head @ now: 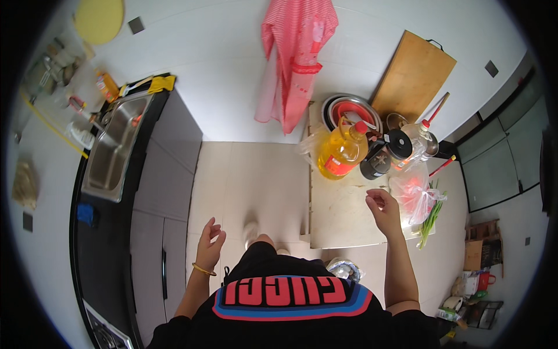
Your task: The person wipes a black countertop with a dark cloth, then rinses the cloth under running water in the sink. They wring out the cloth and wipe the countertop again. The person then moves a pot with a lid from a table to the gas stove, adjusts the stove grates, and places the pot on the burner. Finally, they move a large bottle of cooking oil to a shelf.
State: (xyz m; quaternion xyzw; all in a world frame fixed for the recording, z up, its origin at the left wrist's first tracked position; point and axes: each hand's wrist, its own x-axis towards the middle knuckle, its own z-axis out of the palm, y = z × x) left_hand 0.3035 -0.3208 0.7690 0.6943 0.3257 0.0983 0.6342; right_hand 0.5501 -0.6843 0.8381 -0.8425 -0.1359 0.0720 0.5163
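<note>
My left hand [210, 246], a gold-coloured bangle at its wrist, hangs empty over the tiled floor with its fingers loosely bent and apart. My right hand [386, 213] is half curled above the pale tabletop [344, 218], with nothing visible in its fingers. Nearest to it lies a knotted clear plastic bag [412, 192] with something reddish inside, and green onions [430, 222] stick out beside the bag. Farther back on the table stand a big bottle of yellow cooking oil [342, 152], a dark jar [375, 163] and a black-lidded container [399, 144].
Nested basins [352, 109] and an upright wooden cutting board [414, 72] stand at the table's back. On the left, a black counter [102, 257] holds a steel sink [107, 168]. A pink apron [296, 65] hangs on the wall. By the table's front edge sits a lined bin [344, 268].
</note>
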